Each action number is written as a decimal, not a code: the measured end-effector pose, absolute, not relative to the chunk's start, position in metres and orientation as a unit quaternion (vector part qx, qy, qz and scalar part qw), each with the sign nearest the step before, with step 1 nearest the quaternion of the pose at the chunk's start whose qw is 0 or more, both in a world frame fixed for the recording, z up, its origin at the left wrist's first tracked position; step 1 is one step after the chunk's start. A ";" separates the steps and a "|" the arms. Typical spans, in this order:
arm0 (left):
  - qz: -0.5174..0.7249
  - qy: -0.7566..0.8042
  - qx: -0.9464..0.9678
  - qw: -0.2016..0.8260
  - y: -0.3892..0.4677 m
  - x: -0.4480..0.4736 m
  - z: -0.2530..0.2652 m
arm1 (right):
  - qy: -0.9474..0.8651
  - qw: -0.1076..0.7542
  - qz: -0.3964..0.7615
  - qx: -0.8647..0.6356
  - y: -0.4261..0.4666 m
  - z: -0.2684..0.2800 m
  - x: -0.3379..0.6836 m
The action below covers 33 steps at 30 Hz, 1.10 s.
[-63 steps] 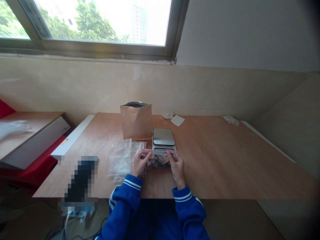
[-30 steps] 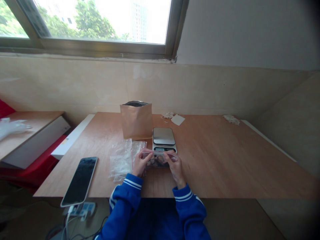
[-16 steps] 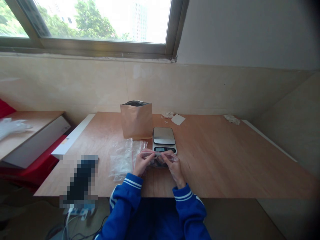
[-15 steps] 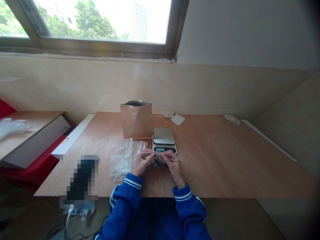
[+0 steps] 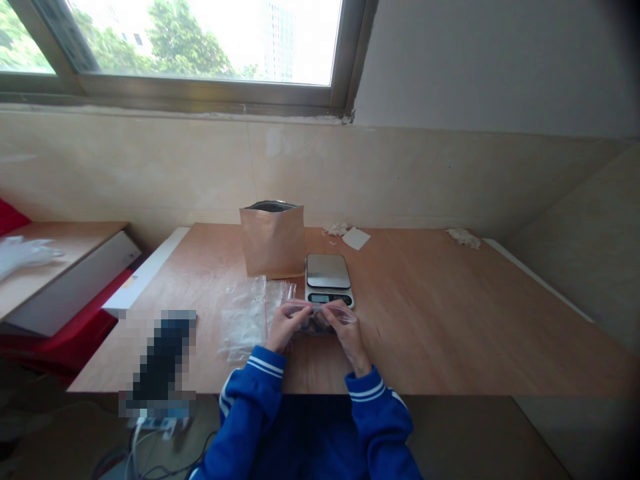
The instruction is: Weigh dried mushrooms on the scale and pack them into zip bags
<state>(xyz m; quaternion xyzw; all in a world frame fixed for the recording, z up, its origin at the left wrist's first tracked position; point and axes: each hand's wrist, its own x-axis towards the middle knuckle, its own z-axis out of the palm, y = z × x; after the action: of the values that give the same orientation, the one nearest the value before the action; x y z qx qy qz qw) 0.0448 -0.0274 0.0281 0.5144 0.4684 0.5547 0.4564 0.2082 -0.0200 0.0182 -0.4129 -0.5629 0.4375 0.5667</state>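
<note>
Between my two hands is a clear zip bag (image 5: 317,324) with a pink-red seal strip and dark pieces inside, too small to name. My left hand (image 5: 285,326) pinches its top edge left of the middle. My right hand (image 5: 347,331) pinches the same edge to the right. Just beyond the bag lies a kitchen scale (image 5: 328,272) with a steel plate, nothing on it, and a small display. Flat clear zip bags (image 5: 245,320) lie beside my left hand. A brown stand-up pouch (image 5: 274,241) with an open, silvery mouth stands behind them.
A pixelated dark object (image 5: 163,360) is at the table's left front. White scraps (image 5: 336,229) and a white card (image 5: 356,238) lie at the back, more scraps (image 5: 464,238) at the back right. Cables (image 5: 137,453) hang below the front left edge.
Both hands keep nearly the same place and grip on the zip bag. Its pink-red seal strip shows a little more plainly now. Nothing else has visibly moved.
</note>
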 end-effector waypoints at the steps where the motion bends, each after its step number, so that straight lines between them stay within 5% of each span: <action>1: 0.549 0.463 0.526 0.455 -0.028 0.045 0.030 | -0.564 0.566 0.441 -0.409 -0.020 0.019 0.208; 33: 0.557 0.460 0.568 0.394 -0.029 0.049 0.023 | -0.601 0.576 0.390 -0.394 -0.016 0.012 0.204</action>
<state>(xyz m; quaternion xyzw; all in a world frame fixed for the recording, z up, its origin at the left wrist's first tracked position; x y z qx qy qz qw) 0.0491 -0.0287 0.0233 0.5684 0.4598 0.5574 0.3936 0.2045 -0.0162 0.0122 -0.3943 -0.6006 0.3901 0.5758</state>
